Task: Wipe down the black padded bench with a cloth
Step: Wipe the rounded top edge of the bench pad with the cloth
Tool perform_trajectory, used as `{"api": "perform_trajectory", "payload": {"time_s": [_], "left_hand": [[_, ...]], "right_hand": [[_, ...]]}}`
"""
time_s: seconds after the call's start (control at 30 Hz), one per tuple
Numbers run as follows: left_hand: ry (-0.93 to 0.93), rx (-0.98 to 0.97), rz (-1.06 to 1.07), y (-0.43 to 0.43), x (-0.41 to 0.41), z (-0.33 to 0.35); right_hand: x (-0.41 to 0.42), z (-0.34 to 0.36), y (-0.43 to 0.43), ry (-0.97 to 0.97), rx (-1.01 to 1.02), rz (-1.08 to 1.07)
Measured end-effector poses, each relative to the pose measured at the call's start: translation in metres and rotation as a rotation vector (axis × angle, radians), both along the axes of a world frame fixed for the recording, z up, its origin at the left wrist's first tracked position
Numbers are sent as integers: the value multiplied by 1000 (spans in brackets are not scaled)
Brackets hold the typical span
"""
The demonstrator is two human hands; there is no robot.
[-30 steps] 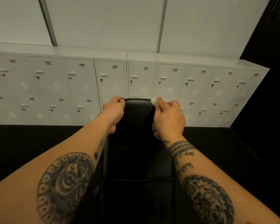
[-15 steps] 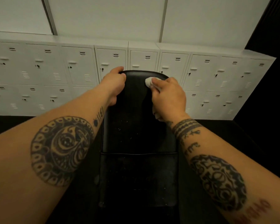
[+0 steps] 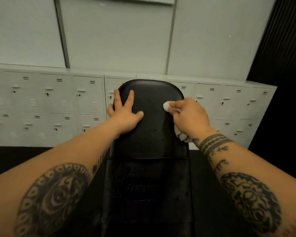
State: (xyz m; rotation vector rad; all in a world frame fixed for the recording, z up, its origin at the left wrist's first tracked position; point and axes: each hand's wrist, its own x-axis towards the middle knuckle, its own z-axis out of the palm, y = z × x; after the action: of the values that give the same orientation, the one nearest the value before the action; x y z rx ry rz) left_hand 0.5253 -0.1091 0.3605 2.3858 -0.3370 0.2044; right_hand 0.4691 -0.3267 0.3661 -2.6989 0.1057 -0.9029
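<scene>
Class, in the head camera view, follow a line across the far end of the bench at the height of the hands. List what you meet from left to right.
left hand, spread flat on the pad → bare middle of the black padded bench → cloth → right hand, gripping the cloth.

Left hand (image 3: pixel 125 115) now flat, fingers spread on bench (image 3: pixel 152 134); right hand (image 3: pixel 190 117) drew cloth (image 3: pixel 167 106) below top edge.

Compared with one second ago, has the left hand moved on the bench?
Yes. The left hand left the top edge of the bench and now lies flat, fingers spread, lower on its pad.
</scene>
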Motion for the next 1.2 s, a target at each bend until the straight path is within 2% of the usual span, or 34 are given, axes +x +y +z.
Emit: {"api": "perform_trajectory", "payload": {"time_s": [0.07,0.17,0.37,0.53,0.63,0.83,0.9,1.03,1.2], "left_hand": [[80,-18,-14,-2,-7,-4],[68,-18,-11,-4,-6,-6],[60,33,12,-6,0,-8],[64,113,-14,-5,-6,-8],[75,117,-30,-4,-10,-6],[88,144,-24,-4,-8,-6],[84,149,-25,-4,-5,-7],[91,150,-11,-4,-6,-6],[82,146,-3,-6,-6,-7]], "right_hand": [[-16,-9,0,97,-108,79],[-36,-27,-15,126,-243,93],[-13,-15,5,26,-40,-29],[-43,-41,21,73,-198,154],[-57,-45,0,128,-254,83],[-35,-39,10,5,9,-66],[-38,-43,13,13,-28,-6],[-61,-55,-3,154,-239,156],[-58,-44,-29,183,-245,101]]}}
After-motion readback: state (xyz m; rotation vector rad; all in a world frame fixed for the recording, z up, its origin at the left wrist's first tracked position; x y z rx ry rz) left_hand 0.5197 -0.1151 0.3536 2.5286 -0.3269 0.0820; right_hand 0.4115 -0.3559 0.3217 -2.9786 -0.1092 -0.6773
